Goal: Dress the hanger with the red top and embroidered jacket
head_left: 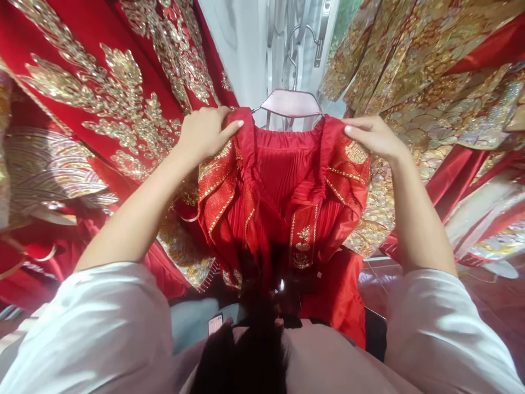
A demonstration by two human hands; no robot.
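Note:
A red pleated skirt point(279, 164) with gold-trimmed embroidered panels hangs in front of me from a wire hanger point(292, 104) with a pale centre piece. The hanger's hook is up near white rails. My left hand point(207, 128) grips the garment's gathered top at its left end, thumb over the front. At the right end my right hand point(371, 134) pinches the fabric beside a gold emblem, thumb in front. Fingers behind the cloth are partly hidden on both sides. The waistband sags between the two hands.
Red garments with gold sequin embroidery point(127, 104) hang close on the left. Gold scale-patterned garments point(406, 104) crowd the right. Red cloth point(340, 295) lies low in front of my body, and a lit phone point(215, 324) shows near the bottom. Tiled floor point(381, 279) appears at right.

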